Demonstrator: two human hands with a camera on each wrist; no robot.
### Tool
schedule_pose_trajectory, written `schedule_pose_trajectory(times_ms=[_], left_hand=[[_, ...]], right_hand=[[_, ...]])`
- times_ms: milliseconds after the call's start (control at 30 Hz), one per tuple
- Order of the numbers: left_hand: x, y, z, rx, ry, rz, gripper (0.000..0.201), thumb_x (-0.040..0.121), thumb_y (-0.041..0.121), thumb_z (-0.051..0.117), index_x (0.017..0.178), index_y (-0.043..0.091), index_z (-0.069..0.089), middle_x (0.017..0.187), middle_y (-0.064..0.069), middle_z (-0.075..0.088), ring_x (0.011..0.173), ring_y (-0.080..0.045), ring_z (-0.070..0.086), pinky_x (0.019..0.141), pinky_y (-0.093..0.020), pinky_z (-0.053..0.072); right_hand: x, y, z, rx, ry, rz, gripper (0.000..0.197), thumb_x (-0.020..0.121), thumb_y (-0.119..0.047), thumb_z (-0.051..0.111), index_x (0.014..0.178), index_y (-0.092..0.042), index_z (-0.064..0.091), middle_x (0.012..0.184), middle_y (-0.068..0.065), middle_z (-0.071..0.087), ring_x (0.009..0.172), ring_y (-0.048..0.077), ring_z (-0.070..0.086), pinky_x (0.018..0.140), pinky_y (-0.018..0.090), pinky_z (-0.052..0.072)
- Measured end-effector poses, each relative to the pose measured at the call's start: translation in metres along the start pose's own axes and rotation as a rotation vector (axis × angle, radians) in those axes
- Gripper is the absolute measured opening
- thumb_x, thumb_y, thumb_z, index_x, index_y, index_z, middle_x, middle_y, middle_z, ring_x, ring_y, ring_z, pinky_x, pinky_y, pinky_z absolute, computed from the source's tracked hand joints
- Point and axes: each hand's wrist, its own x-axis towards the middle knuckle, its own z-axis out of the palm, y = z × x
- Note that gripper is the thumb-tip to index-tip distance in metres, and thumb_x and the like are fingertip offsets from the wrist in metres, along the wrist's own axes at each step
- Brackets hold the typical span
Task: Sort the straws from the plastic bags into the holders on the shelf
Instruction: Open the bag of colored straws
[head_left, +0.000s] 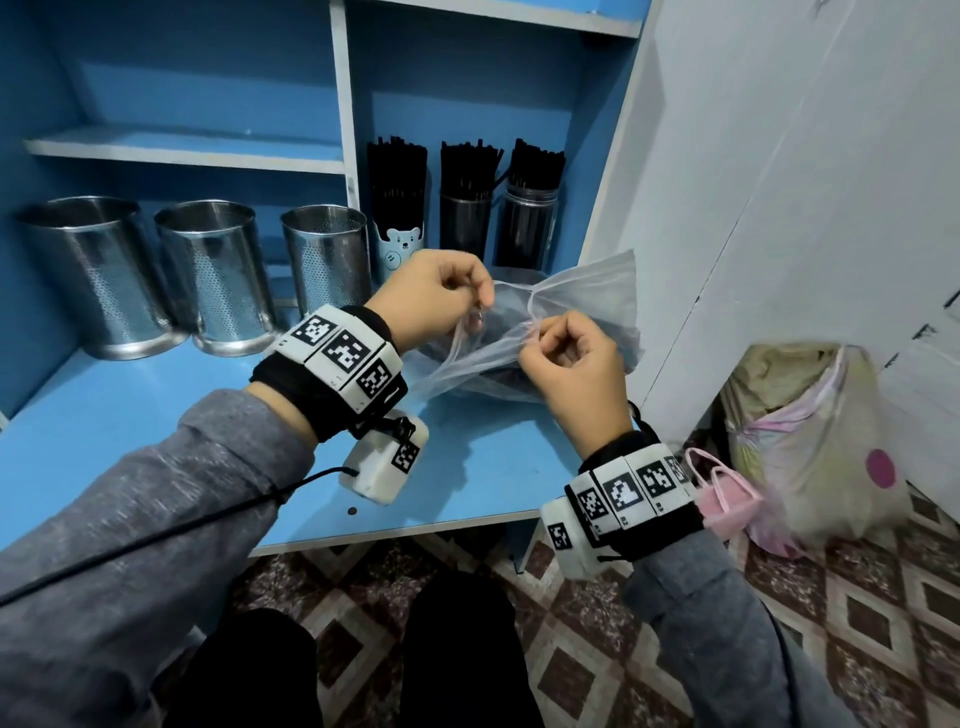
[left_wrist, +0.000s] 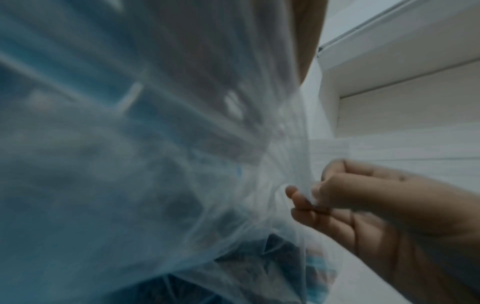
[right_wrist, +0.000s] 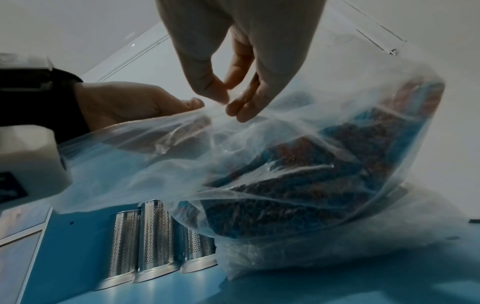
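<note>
I note my left hand (head_left: 434, 296) and right hand (head_left: 569, 358) each pinching the film at the mouth of the plastic bag (head_left: 582, 306), presumably to part it. The bag lies on the shelf (head_left: 156, 415) at three o'clock of the empty steel holders (head_left: 208, 270), its dark straws (right_wrist: 311, 185) inside.

Clear plastic bag (head_left: 587, 306) of dark straws (right_wrist: 298, 197) lies on blue shelf (head_left: 130, 415).
</note>
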Motion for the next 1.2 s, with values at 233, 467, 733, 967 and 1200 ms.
schedule_pose_trajectory(times_ms=[233, 467, 733, 967, 1200], left_hand=[[0.002, -0.008, 0.007, 0.240, 0.009, -0.017, 0.044, 0.088, 0.013, 0.062, 0.131, 0.019, 0.062, 0.120, -0.001, 0.063, 0.103, -0.016, 0.064, 0.092, -0.026, 0.051], [-0.009, -0.014, -0.008, 0.335, 0.218, -0.010, 0.046, 0.081, -0.009, 0.049, 0.077, 0.026, 0.078, 0.091, 0.010, 0.060, 0.079, -0.033, 0.065, 0.062, -0.035, 0.055], [-0.020, -0.019, 0.000, 0.657, 0.039, -0.164, 0.077, 0.080, 0.045, 0.070, 0.148, 0.036, 0.036, 0.121, -0.007, 0.030, 0.122, -0.028, 0.034, 0.109, -0.039, 0.031], [-0.024, -0.025, -0.015, 0.411, 0.119, -0.005, 0.033, 0.085, 0.005, 0.059, 0.105, 0.030, 0.065, 0.095, 0.005, 0.053, 0.071, -0.003, 0.049, 0.066, -0.020, 0.045], [-0.034, -0.034, -0.024, 0.467, 0.311, 0.039, 0.028, 0.086, 0.006, 0.059, 0.102, 0.024, 0.073, 0.085, 0.008, 0.054, 0.073, -0.007, 0.051, 0.075, -0.020, 0.043]], right_hand=[[-0.001, -0.007, -0.003, -0.285, -0.141, -0.217, 0.070, 0.082, 0.016, 0.046, 0.128, -0.036, 0.057, 0.099, 0.002, 0.032, 0.075, 0.004, 0.038, 0.078, 0.009, 0.041], [0.005, -0.003, -0.026, -0.419, 0.086, -0.059, 0.022, 0.081, -0.008, 0.055, 0.094, -0.024, 0.064, 0.069, -0.010, 0.049, 0.060, 0.004, 0.043, 0.065, 0.023, 0.038], [0.005, -0.003, -0.022, -0.455, 0.062, -0.035, 0.048, 0.082, 0.008, 0.054, 0.116, -0.023, 0.065, 0.109, 0.004, 0.037, 0.077, 0.003, 0.046, 0.084, 0.014, 0.045], [0.003, 0.001, -0.026, -0.517, 0.091, 0.040, 0.038, 0.078, 0.005, 0.052, 0.110, -0.009, 0.066, 0.117, 0.004, 0.048, 0.103, 0.016, 0.050, 0.089, 0.010, 0.030], [0.005, 0.005, -0.038, -0.500, 0.254, -0.105, 0.034, 0.082, 0.009, 0.049, 0.100, -0.010, 0.070, 0.103, 0.006, 0.049, 0.072, 0.008, 0.049, 0.074, -0.001, 0.035]])
